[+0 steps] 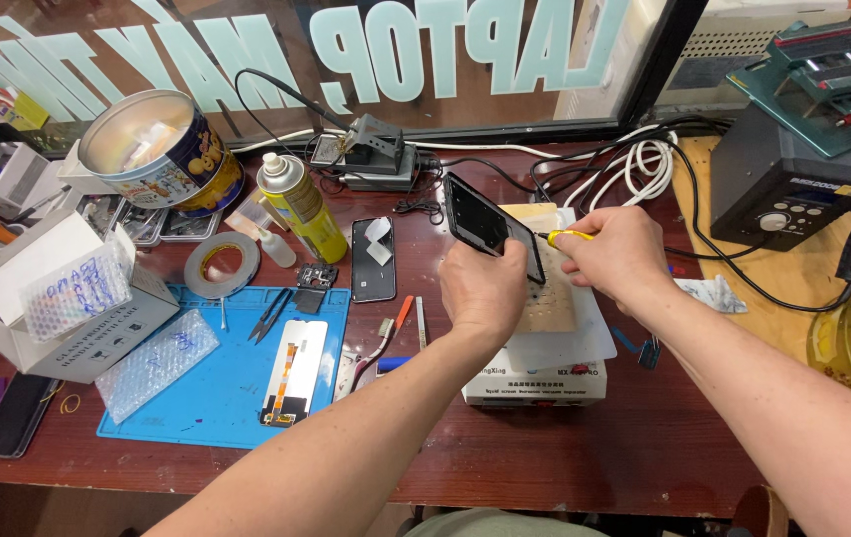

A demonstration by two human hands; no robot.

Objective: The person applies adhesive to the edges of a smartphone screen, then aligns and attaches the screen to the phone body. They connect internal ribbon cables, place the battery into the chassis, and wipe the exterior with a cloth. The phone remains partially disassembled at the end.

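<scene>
Nearest the camera, both forearms reach forward over the dark wooden table and meet above a white heating plate unit. The left hand is clenched round the lower edge of a black phone frame, holding it tilted up off the plate, its inner face turned toward the person. The right hand pinches a yellow-handled tool, whose tip touches the frame's right edge.

To do this well, the left grip should stay firm on the frame's rim (not on the flat panel, which would likely flex), while the right hand works the tool tip shallowly along the seam, wrist braced low for control.

Both wrists are roughly level, elbows wide, thumbs on top.

Further left lie a blue work mat with a white phone screen on it, tweezers, a yellow spray can and a round tin.
</scene>
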